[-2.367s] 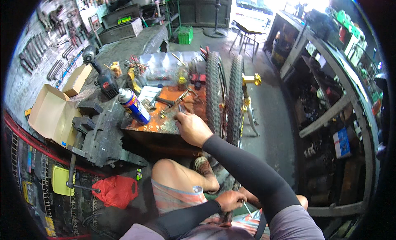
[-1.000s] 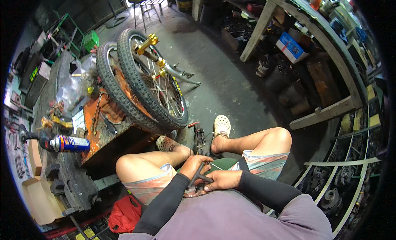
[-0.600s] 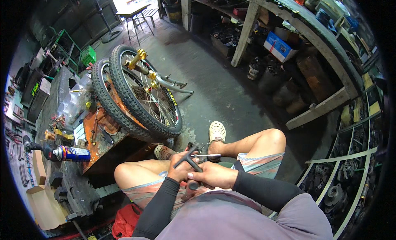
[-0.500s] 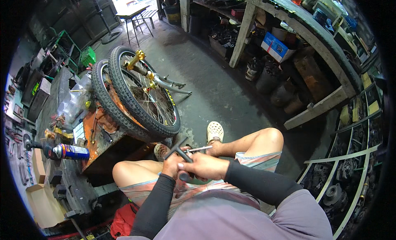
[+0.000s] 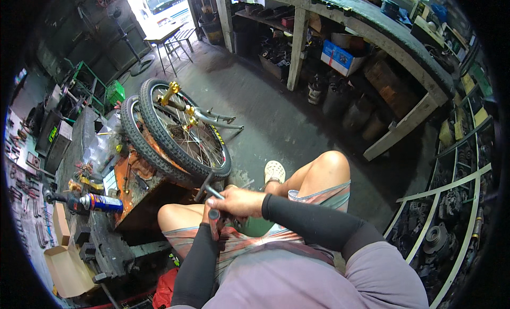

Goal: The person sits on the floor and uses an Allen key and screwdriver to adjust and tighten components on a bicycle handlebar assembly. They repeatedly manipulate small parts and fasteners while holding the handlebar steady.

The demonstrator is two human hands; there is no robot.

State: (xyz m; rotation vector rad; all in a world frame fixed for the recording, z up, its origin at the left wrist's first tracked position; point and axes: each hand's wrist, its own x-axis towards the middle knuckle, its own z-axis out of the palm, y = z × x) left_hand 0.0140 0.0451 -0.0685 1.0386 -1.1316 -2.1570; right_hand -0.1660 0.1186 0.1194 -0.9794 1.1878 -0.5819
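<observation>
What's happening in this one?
A seated person is working with both hands together above the lap. The right hand grips a dark T-handled tool; the left hand is close by it, mostly hidden, so its hold can't be told. Two bicycle wheels stand beside the orange worktop, with a blue spray can nearby.

Workshop interior: a dark, stained floor, lit by daylight from a bright doorway beside a dark wall. Near the doorway, a small table; upper right, a long counter; right edge, partitioned shelving.
</observation>
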